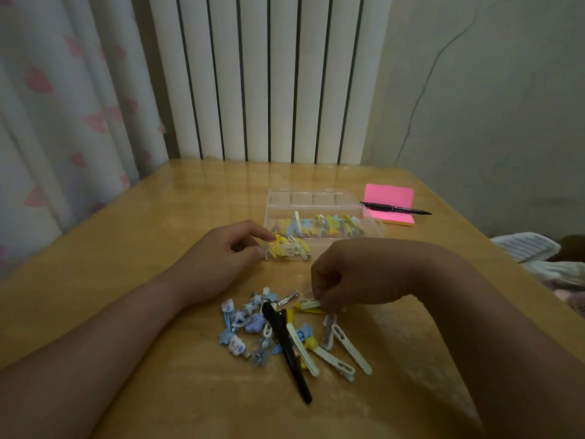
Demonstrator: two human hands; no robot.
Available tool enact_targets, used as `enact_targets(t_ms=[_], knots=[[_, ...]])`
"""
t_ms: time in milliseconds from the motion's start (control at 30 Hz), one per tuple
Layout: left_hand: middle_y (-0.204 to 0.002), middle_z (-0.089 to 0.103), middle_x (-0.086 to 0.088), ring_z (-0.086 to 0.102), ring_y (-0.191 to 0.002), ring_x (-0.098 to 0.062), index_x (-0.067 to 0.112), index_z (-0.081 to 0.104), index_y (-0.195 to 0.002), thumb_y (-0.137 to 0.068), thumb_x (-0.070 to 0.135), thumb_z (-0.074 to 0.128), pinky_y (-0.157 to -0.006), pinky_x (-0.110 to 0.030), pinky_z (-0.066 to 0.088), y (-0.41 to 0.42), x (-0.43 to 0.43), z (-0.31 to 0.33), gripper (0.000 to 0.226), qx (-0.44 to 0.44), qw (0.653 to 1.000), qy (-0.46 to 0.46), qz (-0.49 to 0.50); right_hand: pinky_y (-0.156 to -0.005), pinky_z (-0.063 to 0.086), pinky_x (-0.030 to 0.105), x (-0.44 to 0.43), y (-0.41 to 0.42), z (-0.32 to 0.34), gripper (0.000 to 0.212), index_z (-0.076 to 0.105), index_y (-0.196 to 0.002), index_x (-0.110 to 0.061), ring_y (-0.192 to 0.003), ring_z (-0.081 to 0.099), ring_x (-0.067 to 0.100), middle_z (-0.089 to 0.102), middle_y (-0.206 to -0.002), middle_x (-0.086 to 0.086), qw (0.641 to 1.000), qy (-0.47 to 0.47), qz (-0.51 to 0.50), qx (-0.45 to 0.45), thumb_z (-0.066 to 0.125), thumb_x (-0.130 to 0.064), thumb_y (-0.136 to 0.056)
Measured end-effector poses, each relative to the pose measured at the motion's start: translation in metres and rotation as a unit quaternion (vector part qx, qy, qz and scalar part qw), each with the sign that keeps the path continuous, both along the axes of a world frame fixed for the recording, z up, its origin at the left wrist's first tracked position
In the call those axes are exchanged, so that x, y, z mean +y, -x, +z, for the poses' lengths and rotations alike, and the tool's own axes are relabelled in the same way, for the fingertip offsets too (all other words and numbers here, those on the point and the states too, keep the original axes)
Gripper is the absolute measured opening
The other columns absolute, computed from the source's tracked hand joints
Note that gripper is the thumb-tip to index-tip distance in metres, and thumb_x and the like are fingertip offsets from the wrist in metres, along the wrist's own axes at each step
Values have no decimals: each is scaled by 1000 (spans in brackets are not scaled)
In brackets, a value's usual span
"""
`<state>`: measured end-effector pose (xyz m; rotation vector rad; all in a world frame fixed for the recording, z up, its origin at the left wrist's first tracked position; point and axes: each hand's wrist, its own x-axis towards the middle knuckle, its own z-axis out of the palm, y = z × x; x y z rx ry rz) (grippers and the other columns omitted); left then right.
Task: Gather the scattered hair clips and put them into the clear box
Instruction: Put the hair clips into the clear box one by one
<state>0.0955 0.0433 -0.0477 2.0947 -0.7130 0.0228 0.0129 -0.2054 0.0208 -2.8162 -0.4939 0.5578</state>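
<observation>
Hair clips (pixel 285 331): loose pile sat on the desk (pixel 158 217), with more already in the clear box (pixel 316 204)
Clear box: lay open just behind the pile
Left hand (pixel 221 251): finger and thumb pinched the clear box's near-left corner
Right hand (pixel 348 277): curled, pinching a pale clip (pixel 309 304) at the pile's far edge
Extras: pen (pixel 395 208) lay across pink sticky notes (pixel 389 198)

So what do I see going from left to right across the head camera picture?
Curtain → left hand → clear box → pink sticky notes → striped cloth. The clip pile and right hand overlap these, so I skipped them.
</observation>
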Motion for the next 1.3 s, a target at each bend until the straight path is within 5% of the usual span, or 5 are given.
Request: enact_targets(t_ms=[267,700,933,1133,1300], knots=[[-94,73,1,66,-87,-16,40,74,-112,-102,23,66,-80,-33,53,-1,-1,-1,21,-1,1000,9,-4,-70,48,24,-16,-21,1,8,75,-93,-24,-75,65,1,75,-84,-7,917,-284,-187,-207,70,-26,-99],[-90,72,3,63,-79,-10,40,75,-109,-101,25,67,-76,-32,51,-5,-2,-3,19,-2,1000,15,-5,-70,56,34,2,-88,-3,20,82,-96,1,-70,67,23,80,-94,19,959,-39,-274,-66,78,-10,-80],[-89,72,4,62,-77,-4,41,75,-109,-101,25,67,-76,-29,52,-5,-2,-3,19,1,1000,20,-4,-81,64,42,-1,-78,-17,13,82,-91,-4,-75,74,22,79,-84,11,936,-139,-290,-143,72,-13,-92],[-90,71,5,63,-80,-7,41,74,-113,-102,27,66,-78,-31,52,-3,-2,-1,20,-5,1000,9,-5,-71,54,25,-13,-40,-17,10,76,-96,-23,-81,68,7,73,-87,-11,891,-205,-258,-313,68,-27,-100],[-92,71,4,64,-85,-9,46,71,-119,-101,26,67,-79,-28,52,-2,-2,0,27,-7,1000,7,0,-64,55,18,-18,0,-5,6,76,-96,-27,-73,70,4,75,-83,-8,946,-230,-143,-178,71,-25,-99]])
